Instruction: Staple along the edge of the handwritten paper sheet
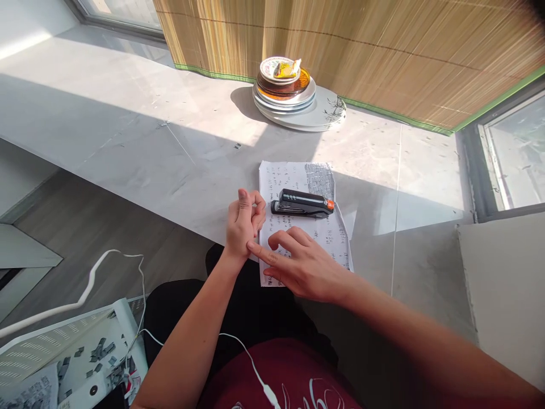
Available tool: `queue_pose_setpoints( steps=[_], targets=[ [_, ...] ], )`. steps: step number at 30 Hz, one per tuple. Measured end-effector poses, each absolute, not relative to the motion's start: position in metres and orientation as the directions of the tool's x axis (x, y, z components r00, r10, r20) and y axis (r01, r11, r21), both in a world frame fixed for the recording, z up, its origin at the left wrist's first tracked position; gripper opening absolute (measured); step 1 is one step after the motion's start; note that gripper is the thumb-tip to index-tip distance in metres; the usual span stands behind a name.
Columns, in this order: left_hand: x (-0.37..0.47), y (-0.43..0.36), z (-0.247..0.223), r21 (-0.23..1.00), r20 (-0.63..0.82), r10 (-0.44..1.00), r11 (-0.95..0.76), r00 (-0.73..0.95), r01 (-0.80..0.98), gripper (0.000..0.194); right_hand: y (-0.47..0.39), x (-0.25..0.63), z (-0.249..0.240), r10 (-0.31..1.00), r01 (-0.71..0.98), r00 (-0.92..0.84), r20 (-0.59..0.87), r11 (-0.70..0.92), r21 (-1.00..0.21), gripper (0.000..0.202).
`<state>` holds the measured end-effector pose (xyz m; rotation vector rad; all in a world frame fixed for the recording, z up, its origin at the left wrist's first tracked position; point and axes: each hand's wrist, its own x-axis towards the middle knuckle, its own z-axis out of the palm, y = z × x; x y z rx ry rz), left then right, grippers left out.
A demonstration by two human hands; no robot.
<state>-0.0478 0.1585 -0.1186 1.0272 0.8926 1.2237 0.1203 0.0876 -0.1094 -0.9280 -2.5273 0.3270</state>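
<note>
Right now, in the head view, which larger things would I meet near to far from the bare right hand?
Right hand, black stapler with orange end, stack of white and amber dishes, tan slatted blind.

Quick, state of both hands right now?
Left hand: loosely closed, thumb up; whether anything is inside cannot be told.
Right hand: partly open, holding nothing visible, touching the left hand.

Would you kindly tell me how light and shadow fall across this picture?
Head view: sunlight brightens the counter around the stacked plates, dark shadow at their left; head view: the stapler, left hand and right hand lie in shade.
</note>
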Motion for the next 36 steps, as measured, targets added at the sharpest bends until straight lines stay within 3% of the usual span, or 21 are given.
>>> queue_pose_setpoints(
  steps=[4, 7, 10, 13, 20, 24, 27, 30, 36],
  targets=[
    [-0.046, 0.157, -0.118, 0.950, -0.011, 0.999, 0.026, 0.051, -0.312, 0.077, 0.088, 0.119, -0.106, 0.662, 0.525, -0.679, 0.317, 0.740, -0.421, 0.058],
    [-0.042, 0.153, -0.115, 0.953, -0.010, 0.992, -0.028, -0.123, -0.300, 0.075, 0.087, 0.118, -0.103, 0.682, 0.514, -0.670, 0.292, 0.710, -0.481, 0.059],
    [-0.038, 0.146, -0.110, 0.959, 0.041, 0.940, -0.133, -0.340, -0.252, 0.072, 0.084, 0.116, -0.099, 0.716, 0.475, -0.648, 0.260, 0.647, -0.597, 0.061],
    [-0.033, 0.141, -0.102, 0.961, 0.067, 0.905, -0.172, -0.421, -0.217, 0.070, 0.080, 0.115, -0.094, 0.742, 0.424, -0.631, 0.225, 0.574, -0.700, 0.063],
    [-0.017, 0.133, -0.089, 0.950, 0.053, 0.903, -0.177, -0.426, -0.257, 0.068, 0.079, 0.113, -0.088, 0.764, 0.321, -0.588, 0.266, 0.522, -0.790, 0.065],
    [-0.008, 0.126, -0.088, 0.970, 0.043, 0.931, -0.125, -0.363, -0.207, 0.064, 0.078, 0.108, -0.093, 0.815, 0.346, -0.507, 0.280, 0.490, -0.800, 0.068],
    [-0.004, 0.123, -0.081, 0.974, 0.004, 0.945, -0.077, -0.328, -0.212, 0.062, 0.074, 0.104, -0.096, 0.813, 0.377, -0.432, 0.390, 0.555, -0.741, 0.066],
    [-0.003, 0.121, -0.072, 0.932, -0.130, 0.961, 0.034, -0.245, -0.362, 0.062, 0.070, 0.103, -0.097, 0.767, 0.411, -0.399, 0.503, 0.640, -0.649, 0.064],
    [-0.002, 0.117, -0.072, 0.881, -0.247, 0.954, 0.147, -0.172, -0.449, 0.067, 0.066, 0.108, -0.096, 0.725, 0.406, -0.385, 0.571, 0.689, -0.600, 0.059]
  ],
)
